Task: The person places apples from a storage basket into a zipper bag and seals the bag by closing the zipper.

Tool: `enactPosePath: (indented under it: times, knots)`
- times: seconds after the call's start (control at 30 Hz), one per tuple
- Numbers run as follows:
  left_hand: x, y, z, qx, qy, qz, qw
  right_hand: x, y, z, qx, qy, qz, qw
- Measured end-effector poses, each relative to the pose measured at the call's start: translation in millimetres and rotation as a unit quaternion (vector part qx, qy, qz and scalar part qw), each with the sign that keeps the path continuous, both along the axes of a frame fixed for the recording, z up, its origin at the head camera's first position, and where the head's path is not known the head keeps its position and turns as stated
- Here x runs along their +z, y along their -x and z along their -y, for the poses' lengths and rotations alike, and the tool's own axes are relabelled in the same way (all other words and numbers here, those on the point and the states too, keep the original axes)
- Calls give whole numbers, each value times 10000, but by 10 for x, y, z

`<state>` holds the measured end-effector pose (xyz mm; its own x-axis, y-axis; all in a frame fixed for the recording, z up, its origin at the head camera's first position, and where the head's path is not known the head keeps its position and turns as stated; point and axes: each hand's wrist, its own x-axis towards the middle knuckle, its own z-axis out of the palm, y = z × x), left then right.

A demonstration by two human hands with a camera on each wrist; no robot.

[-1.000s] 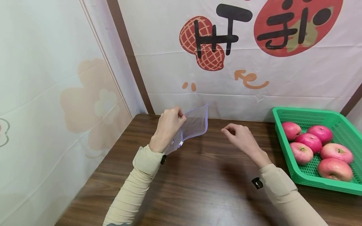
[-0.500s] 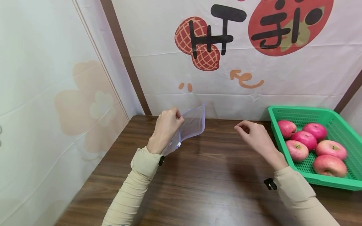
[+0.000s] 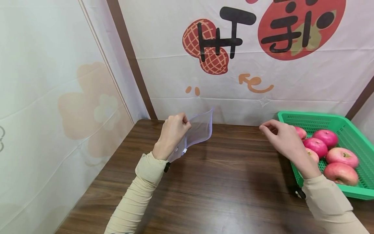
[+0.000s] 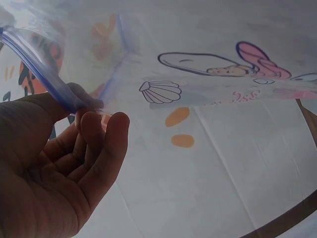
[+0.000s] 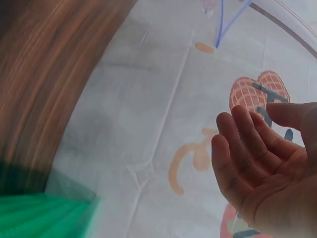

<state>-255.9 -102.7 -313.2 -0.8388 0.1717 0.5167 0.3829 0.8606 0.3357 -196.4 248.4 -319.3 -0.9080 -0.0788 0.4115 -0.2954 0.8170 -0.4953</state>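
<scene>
A clear zip bag with a purple-blue edge (image 3: 200, 128) hangs above the table from my left hand (image 3: 173, 133). In the left wrist view, thumb and fingers pinch the bag's rim, and the clear plastic (image 4: 161, 91) shows a printed shell and pink drawings. The bag's mouth gapes beside the fingers. My right hand (image 3: 287, 139) holds nothing; its fingers are loosely bent, as the right wrist view shows. It hovers at the left side of the green basket (image 3: 309, 113) and overlaps some of the apples (image 3: 342, 157) lying inside.
The brown wooden table (image 3: 222, 182) spans the space between the arms. Behind it hangs a white printed cloth (image 3: 172, 74), and another pale cloth (image 3: 38, 146) closes off the left side. The basket stands at the table's right.
My right hand has moved away from the bag, rightward to the basket's near left side. The left hand stays almost in place with the bag.
</scene>
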Motion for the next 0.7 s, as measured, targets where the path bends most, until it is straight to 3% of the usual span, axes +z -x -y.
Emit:
enactPosePath:
  times: [0.3, 0.7]
  knots:
    - [-25, 14, -17, -18, 21, -24, 10000, 19, -106, -357, -249, -177, 93, 9995]
    - [-40, 10, -30, -4, 64, -43, 10000, -95, -205, -881, -502, -344, 540, 9967]
